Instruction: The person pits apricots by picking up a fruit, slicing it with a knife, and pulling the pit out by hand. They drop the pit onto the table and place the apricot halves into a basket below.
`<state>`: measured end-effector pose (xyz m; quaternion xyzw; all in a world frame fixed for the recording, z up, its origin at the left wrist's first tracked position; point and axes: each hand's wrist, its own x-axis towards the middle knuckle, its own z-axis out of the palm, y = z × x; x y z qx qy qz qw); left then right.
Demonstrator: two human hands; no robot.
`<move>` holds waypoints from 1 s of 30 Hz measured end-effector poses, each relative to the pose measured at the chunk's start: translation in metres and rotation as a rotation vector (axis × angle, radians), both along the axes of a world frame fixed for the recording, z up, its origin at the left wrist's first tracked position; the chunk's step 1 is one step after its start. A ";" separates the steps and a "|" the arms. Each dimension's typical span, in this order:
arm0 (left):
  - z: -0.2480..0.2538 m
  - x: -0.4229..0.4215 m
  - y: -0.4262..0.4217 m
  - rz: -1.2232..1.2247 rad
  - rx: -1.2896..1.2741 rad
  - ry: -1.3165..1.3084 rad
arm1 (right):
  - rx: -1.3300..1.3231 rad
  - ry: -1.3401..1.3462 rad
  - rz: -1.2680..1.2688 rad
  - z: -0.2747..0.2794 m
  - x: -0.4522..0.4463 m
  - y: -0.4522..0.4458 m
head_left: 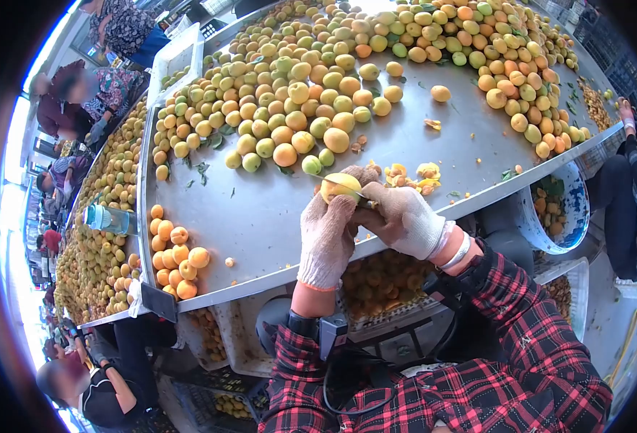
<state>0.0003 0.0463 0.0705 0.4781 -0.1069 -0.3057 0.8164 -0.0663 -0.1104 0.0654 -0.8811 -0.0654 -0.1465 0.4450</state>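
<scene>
My left hand point(324, 242), in a white knitted glove with a stained palm and fingers, grips a yellow apricot point(340, 187) over the table's near edge. The fingers of my right hand point(408, 220), gloved the same way, are closed round a small knife point(368, 203). Its thin blade lies against the apricot, partly hidden by the fruit. Just beyond my hands sit cut apricot pieces point(398, 175) and some loose pits. A large heap of whole apricots point(282, 133) in yellow, green and orange spreads over the metal table point(260, 216).
Several orange apricots point(176, 256) are grouped at the near left corner. A blue-lidded bottle point(109, 219) stands on the neighbouring table. A bucket point(577, 198) and a crate of apricots point(383, 289) are below the edge. Other people point(87, 101) work at the left; another person's hand point(626, 114) rests far right.
</scene>
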 end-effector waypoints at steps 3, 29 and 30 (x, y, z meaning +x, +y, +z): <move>0.009 0.000 -0.008 0.043 0.170 -0.123 | -0.055 0.045 -0.028 0.000 0.005 0.000; 0.020 -0.010 -0.012 0.202 0.084 -0.234 | 0.039 0.033 -0.079 -0.007 0.005 0.009; 0.020 -0.010 -0.012 0.201 0.084 -0.232 | 0.042 0.013 -0.067 -0.003 0.005 0.009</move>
